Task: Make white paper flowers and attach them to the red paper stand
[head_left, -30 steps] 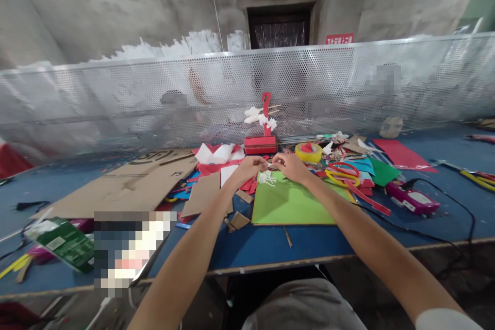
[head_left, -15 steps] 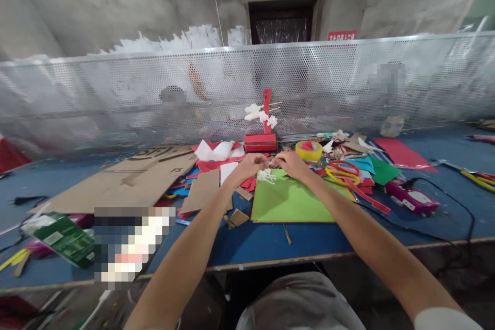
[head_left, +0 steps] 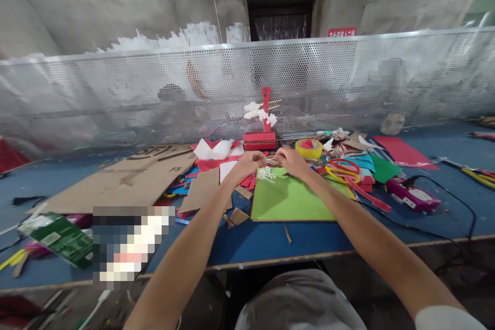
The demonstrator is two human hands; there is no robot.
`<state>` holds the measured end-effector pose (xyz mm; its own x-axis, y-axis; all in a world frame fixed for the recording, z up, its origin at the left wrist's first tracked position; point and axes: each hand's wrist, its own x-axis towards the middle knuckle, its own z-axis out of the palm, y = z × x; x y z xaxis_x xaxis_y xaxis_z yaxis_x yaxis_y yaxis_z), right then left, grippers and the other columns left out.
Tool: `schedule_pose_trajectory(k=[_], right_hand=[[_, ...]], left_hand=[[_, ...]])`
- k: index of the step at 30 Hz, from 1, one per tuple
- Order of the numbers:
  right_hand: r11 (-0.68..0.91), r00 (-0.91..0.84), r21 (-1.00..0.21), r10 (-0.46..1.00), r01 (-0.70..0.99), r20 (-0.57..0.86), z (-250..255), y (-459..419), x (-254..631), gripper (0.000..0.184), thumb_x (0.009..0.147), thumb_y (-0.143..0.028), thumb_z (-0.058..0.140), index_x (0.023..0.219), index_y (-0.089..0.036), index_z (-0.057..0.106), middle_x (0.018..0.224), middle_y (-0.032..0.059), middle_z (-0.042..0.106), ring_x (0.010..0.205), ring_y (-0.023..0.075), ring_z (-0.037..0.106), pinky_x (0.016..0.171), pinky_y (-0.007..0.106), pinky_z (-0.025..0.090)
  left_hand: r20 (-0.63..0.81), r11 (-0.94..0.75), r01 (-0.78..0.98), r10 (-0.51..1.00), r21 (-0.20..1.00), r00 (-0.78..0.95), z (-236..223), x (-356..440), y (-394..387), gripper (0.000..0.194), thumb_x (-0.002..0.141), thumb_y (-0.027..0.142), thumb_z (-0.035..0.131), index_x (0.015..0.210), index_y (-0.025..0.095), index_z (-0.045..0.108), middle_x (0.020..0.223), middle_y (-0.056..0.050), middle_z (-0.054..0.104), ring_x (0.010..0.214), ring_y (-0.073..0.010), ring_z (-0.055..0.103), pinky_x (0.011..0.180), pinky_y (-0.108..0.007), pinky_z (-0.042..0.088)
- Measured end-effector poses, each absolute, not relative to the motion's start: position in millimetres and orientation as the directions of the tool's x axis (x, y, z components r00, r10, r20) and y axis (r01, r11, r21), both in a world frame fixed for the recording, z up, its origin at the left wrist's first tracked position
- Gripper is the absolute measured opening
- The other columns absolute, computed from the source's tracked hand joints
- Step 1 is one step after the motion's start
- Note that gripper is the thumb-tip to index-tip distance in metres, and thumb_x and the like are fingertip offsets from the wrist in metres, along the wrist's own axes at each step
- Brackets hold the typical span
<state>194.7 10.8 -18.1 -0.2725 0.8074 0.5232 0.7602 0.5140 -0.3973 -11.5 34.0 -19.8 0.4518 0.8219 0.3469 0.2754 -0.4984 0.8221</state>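
My left hand (head_left: 250, 163) and my right hand (head_left: 291, 161) face each other over the far edge of a lime-green sheet (head_left: 297, 198). Both have their fingers pinched together. A thin whitish strip (head_left: 272, 160) spans the small gap between the fingertips; its material is too small to make out. Just below, several white twisted strips (head_left: 266, 175) lie on the green sheet. Behind my hands stands a red box-shaped base (head_left: 260, 140) with an upright red post (head_left: 266, 98), which carries white tufts and thin sticks.
Cardboard sheets (head_left: 127, 178) and coloured paper scraps cover the left and middle. To the right are a yellow tape roll (head_left: 309, 150), red-and-yellow-handled scissors (head_left: 342, 170), a purple device (head_left: 413, 197) with a black cord, and a red sheet (head_left: 404, 152). A perforated metal screen (head_left: 135, 98) lines the back.
The fingertips have shifted slightly, with a little more of the whitish strip showing between them. The camera view has moved a bit; the other things stay where they were.
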Motion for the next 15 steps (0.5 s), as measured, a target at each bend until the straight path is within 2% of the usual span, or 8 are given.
schedule_pose_trajectory(k=[5, 10, 15], right_hand=[[0.432, -0.276, -0.243, 0.828, 0.868, 0.487, -15.8, 4.4, 190.8, 0.043, 0.1, -0.044, 0.038, 0.085, -0.017, 0.07, 0.079, 0.0079, 0.072, 0.071, 0.018, 0.061, 0.061, 0.026, 0.031], [0.394, -0.267, -0.209, 0.849, 0.895, 0.455, -14.1, 3.1, 189.1, 0.058, 0.102, -0.049, 0.03, 0.08, -0.017, 0.073, 0.073, 0.0091, 0.072, 0.071, 0.019, 0.063, 0.063, 0.027, 0.033], [0.381, -0.262, -0.201, 0.857, 0.903, 0.443, -11.2, 0.7, 189.2, 0.068, 0.099, -0.058, 0.027, 0.076, -0.016, 0.074, 0.076, 0.011, 0.073, 0.073, 0.02, 0.065, 0.062, 0.027, 0.033]], left_hand=[[0.357, -0.525, 0.283, 0.803, 0.803, 0.477, -19.0, -10.8, 32.3, 0.021, 0.078, 0.034, 0.067, 0.082, 0.013, 0.069, 0.073, -0.005, 0.067, 0.069, -0.0148, 0.06, 0.07, -0.027, 0.046], [0.367, -0.545, 0.259, 0.779, 0.798, 0.508, -17.6, -11.5, 31.7, 0.02, 0.077, 0.031, 0.067, 0.085, 0.013, 0.069, 0.076, -0.004, 0.067, 0.07, -0.0141, 0.06, 0.072, -0.027, 0.047], [0.354, -0.565, 0.278, 0.757, 0.777, 0.549, -15.5, -14.2, 30.8, 0.016, 0.078, 0.025, 0.065, 0.087, 0.013, 0.07, 0.078, -0.004, 0.068, 0.073, -0.014, 0.06, 0.07, -0.025, 0.046]])
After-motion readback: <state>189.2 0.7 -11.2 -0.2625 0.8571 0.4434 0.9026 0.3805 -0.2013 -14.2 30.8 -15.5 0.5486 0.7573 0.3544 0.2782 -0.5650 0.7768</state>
